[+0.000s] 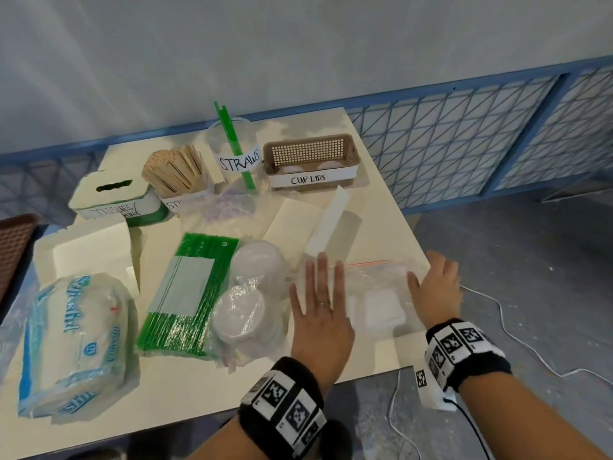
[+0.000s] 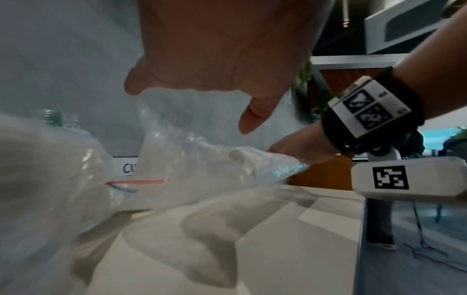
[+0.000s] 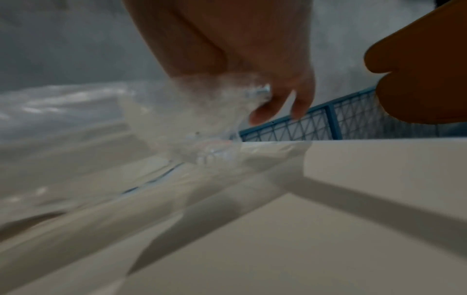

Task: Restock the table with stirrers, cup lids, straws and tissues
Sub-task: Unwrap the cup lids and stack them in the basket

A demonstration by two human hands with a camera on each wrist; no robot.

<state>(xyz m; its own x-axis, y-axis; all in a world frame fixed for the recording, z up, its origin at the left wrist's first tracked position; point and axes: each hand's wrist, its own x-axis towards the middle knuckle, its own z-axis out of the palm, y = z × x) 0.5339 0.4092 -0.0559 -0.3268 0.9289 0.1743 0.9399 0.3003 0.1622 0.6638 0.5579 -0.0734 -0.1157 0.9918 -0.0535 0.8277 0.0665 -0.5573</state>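
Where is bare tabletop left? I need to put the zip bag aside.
Bare strips: along the near table edge below the straw pack, and right of the cup lids basket. The left and middle are crowded.

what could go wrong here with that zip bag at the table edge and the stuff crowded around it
1. The clear zip bag lies by the table's right edge, where the right hand grips it; a slip could drop it to the floor.
2. The left hand lies flat beside the bagged cup lids; a sideways sweep might knock them.
3. The straws cup stands tall with one green straw leaning out; reaching past it may tip it.
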